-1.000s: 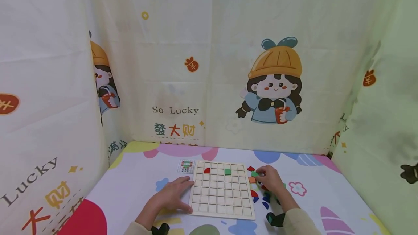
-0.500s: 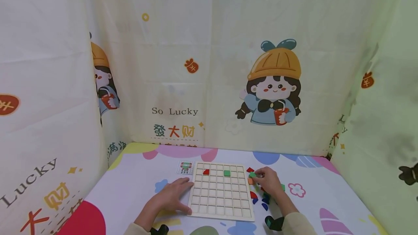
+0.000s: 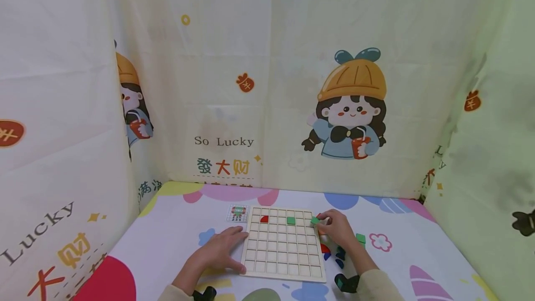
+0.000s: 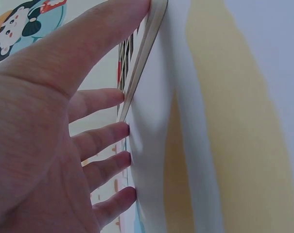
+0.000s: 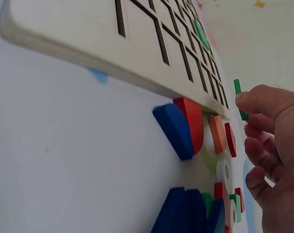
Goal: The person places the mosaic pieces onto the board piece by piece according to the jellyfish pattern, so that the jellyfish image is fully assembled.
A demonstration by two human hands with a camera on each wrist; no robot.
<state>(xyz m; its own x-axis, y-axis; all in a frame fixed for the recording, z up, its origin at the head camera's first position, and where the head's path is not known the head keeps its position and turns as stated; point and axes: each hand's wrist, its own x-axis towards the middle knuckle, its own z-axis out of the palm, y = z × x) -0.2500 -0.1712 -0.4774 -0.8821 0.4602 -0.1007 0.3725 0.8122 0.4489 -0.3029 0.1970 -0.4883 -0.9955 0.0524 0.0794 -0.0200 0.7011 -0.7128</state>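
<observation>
One green square tile [image 3: 315,220], head view: moved left in the last half second, from beside the pale wooden grid board [image 3: 282,247] to its upper right edge. Right hand [image 3: 340,230] pinches it; left hand [image 3: 223,248] spread along the board's left side. White table [image 3: 175,226] with coloured shapes; cream printed cloth [image 3: 288,27] behind. Left wrist: fingers well apart, thumb touching the rim. Right wrist: tile at thumb's tip, apart from the board; red half-round piece [image 5: 194,127] near its edge.
</observation>
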